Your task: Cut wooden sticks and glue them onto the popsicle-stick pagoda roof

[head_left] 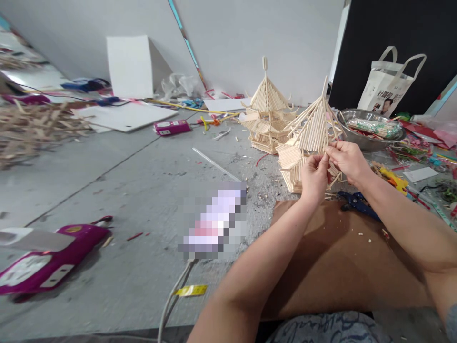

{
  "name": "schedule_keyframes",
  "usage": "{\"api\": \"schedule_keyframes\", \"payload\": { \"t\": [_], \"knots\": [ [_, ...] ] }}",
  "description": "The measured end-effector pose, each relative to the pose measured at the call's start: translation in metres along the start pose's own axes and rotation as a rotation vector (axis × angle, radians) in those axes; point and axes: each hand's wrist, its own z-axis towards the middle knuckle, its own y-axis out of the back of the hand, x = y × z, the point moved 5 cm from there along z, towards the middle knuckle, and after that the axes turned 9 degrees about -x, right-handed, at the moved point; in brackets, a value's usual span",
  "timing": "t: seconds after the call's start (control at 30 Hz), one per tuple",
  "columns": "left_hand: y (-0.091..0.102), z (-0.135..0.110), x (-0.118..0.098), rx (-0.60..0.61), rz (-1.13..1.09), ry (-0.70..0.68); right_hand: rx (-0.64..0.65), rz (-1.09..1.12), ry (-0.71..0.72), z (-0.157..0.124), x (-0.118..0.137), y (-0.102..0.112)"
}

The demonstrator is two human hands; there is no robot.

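Observation:
A model pagoda of thin pale wooden sticks [314, 131] stands before me, its cone-shaped roof open in places between the sticks. Both my hands are at the lower edge of that roof, fingertips close together. My left hand [316, 177] is closed in a pinch just below the roof edge. On the other side, my right hand [345, 158] pinches at the lower ends of the roof sticks. Fingers cover whatever small piece is between them. Behind and to the left stands a second stick pagoda [269, 112] with a full roof and a finial.
Blue pliers [357, 204] lie by a brown board [342, 257] under my forearms. A phone [216, 219] with a cable lies left of them. Purple power strips [67, 252], a steel bowl [371, 138] with packed sticks, a paper bag [382, 90] and scattered scraps surround the work.

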Motion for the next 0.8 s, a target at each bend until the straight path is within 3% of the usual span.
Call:
{"api": "schedule_keyframes", "payload": {
  "t": [0.37,0.57,0.8],
  "knots": [
    [0.001,0.001,0.001,0.007,0.014,-0.011,-0.026,0.040,-0.031,0.000,0.000,0.000],
    [0.000,0.002,0.002,0.021,0.010,-0.012,0.021,0.033,-0.032,0.001,-0.004,0.003],
    [0.006,0.000,0.005,0.007,0.037,-0.090,0.022,-0.033,-0.008,-0.006,-0.004,0.014]
  ]
}}
